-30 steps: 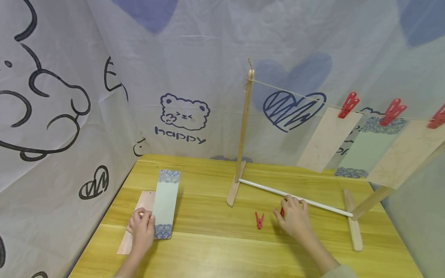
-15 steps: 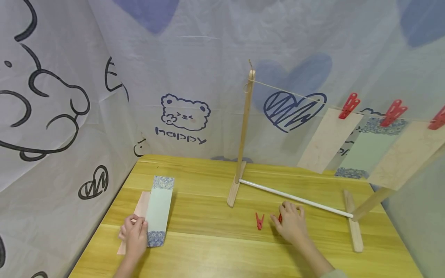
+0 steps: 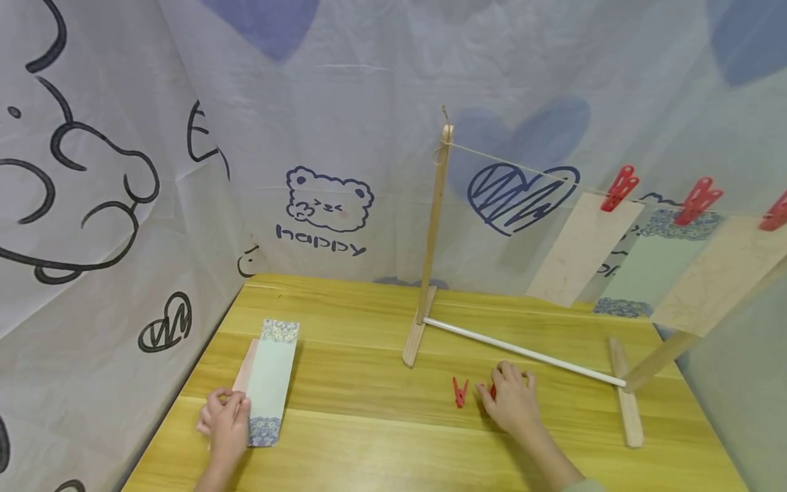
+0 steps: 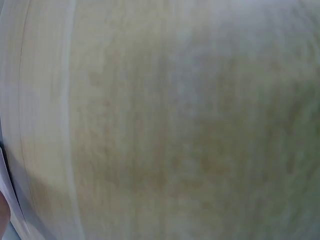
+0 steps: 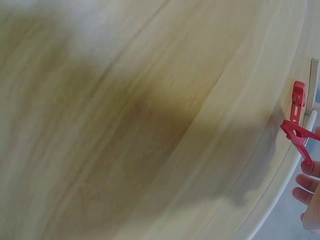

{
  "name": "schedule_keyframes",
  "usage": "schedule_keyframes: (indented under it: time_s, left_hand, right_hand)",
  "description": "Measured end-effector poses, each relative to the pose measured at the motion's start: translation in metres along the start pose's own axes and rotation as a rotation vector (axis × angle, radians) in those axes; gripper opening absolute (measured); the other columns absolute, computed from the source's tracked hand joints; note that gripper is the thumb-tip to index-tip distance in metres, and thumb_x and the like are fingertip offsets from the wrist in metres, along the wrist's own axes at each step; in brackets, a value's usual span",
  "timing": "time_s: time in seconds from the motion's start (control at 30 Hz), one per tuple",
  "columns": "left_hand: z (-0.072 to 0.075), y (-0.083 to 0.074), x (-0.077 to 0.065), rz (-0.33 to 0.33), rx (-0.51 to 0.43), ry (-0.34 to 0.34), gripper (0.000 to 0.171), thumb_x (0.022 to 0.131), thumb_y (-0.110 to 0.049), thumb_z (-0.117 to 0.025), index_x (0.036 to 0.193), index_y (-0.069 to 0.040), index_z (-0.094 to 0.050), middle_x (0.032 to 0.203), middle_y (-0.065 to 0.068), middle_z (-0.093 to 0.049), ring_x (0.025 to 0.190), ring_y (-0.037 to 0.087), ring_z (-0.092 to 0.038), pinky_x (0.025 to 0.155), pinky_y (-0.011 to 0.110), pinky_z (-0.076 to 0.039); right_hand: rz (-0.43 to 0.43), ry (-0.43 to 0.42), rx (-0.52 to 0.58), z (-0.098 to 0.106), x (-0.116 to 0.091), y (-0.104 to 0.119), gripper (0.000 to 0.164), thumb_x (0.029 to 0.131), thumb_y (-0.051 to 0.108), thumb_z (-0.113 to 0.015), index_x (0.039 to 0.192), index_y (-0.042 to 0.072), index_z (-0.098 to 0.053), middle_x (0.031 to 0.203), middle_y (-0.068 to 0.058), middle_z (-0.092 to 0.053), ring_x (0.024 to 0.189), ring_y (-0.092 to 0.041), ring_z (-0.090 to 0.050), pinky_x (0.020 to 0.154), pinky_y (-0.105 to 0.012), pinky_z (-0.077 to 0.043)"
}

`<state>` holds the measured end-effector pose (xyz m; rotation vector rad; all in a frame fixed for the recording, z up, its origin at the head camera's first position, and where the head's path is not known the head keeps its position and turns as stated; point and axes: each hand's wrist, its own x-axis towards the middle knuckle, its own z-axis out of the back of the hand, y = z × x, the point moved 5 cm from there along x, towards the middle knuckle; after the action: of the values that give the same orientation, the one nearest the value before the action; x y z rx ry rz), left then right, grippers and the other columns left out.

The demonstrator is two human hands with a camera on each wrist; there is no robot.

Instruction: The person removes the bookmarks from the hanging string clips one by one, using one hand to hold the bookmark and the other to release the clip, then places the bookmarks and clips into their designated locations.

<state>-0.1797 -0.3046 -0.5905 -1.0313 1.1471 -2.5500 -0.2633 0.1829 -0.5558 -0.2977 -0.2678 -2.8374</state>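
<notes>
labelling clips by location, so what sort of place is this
Probably a small indoor tabletop work booth: cartoon-printed fabric hangs behind and beside a wood-grain table, which bears a wooden hanging stand with red clothespins on its string.

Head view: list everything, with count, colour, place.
table: 1, yellow, below
cloth: count unclear, whitish, behind table
stand: 1, wood with white bar, right half
string: 1, tan, on stand
hung cards: 3, two cream, one green, on string
hung pegs: 3, red, on string
loose peg: 1, red, on table
held peg: 1, red, right of loose peg
lace card: 1, pale green, left
pink card: 1, pink, partly behind lace card
left hand: 1, bare, pinching lace card
right hand: 1, greyish sleeve, gripping held peg
</notes>
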Motion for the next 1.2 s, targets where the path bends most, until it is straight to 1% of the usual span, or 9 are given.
schedule_keyframes:
  time_s: [0.07,0.13,0.33,0.43,0.6,0.83,1.07,1.2]
  left_hand:
    - [0.001,0.002,0.001,0.004,0.002,0.002,0.021,0.091,-0.013,-0.052,0.076,0.000,-0.053,0.101,0.022,-0.037,0.088,0.039,-0.028,0.086,0.058,-0.004]
    - [0.003,0.003,0.001,0.007,0.005,0.004,0.019,0.091,-0.011,-0.052,0.076,0.001,-0.054,0.102,0.022,-0.037,0.089,0.039,-0.028,0.086,0.058,-0.004]
    - [0.009,0.007,0.003,0.021,0.036,0.009,0.007,0.082,0.001,-0.057,0.075,0.002,-0.055,0.101,0.021,-0.036,0.090,0.042,-0.028,0.084,0.058,-0.004]
    - [0.012,0.010,0.003,0.039,0.058,0.026,0.006,0.080,0.003,-0.058,0.075,0.002,-0.055,0.102,0.020,-0.035,0.092,0.044,-0.027,0.085,0.058,-0.004]
    - [0.013,0.014,0.004,0.063,0.104,0.078,0.007,0.082,0.000,-0.058,0.076,0.002,-0.056,0.103,0.021,-0.035,0.097,0.046,-0.025,0.086,0.059,-0.003]
    - [0.013,0.014,0.008,0.044,0.174,0.134,0.011,0.084,-0.004,-0.058,0.074,0.000,-0.057,0.104,0.022,-0.036,0.097,0.046,-0.025,0.085,0.060,-0.003]
    - [0.012,0.016,0.009,0.061,0.319,0.250,0.011,0.087,-0.008,-0.054,0.078,-0.002,-0.057,0.108,0.021,-0.034,0.101,0.048,-0.025,0.086,0.062,-0.004]
    - [0.011,0.018,0.010,0.074,0.371,0.305,0.012,0.088,-0.010,-0.051,0.079,-0.004,-0.056,0.109,0.021,-0.033,0.103,0.048,-0.025,0.086,0.063,-0.004]
  right_hand:
    - [-0.007,-0.004,0.005,-0.001,0.000,0.000,0.039,0.087,0.037,-0.057,0.098,0.000,-0.062,0.109,-0.015,-0.053,0.106,-0.032,-0.046,0.092,-0.056,-0.026]
    - [-0.011,-0.010,0.008,-0.002,-0.001,-0.001,0.038,0.086,0.036,-0.058,0.095,0.000,-0.062,0.107,-0.014,-0.053,0.104,-0.032,-0.047,0.091,-0.056,-0.026]
    - [-0.021,-0.005,0.005,-0.006,-0.001,-0.002,0.037,0.087,0.037,-0.057,0.093,0.001,-0.063,0.106,-0.014,-0.052,0.103,-0.033,-0.047,0.091,-0.056,-0.026]
    - [-0.031,0.004,0.006,-0.008,-0.002,-0.002,0.038,0.087,0.037,-0.056,0.094,0.001,-0.063,0.107,-0.014,-0.052,0.104,-0.033,-0.046,0.091,-0.056,-0.026]
    - [-0.046,0.013,-0.002,-0.012,-0.001,-0.003,0.040,0.088,0.038,-0.055,0.095,0.000,-0.063,0.107,-0.015,-0.053,0.104,-0.033,-0.046,0.091,-0.056,-0.026]
    - [-0.064,0.016,-0.004,-0.016,-0.001,-0.006,0.041,0.089,0.038,-0.053,0.096,-0.001,-0.062,0.107,-0.015,-0.052,0.103,-0.032,-0.046,0.091,-0.056,-0.024]
    - [-0.081,0.024,0.003,-0.018,0.000,-0.006,0.043,0.090,0.038,-0.051,0.100,-0.003,-0.061,0.109,-0.016,-0.052,0.106,-0.033,-0.045,0.093,-0.056,-0.023]
    - [-0.097,0.041,0.002,-0.018,-0.001,-0.006,0.045,0.091,0.039,-0.050,0.102,-0.004,-0.060,0.113,-0.017,-0.051,0.109,-0.033,-0.043,0.095,-0.056,-0.022]
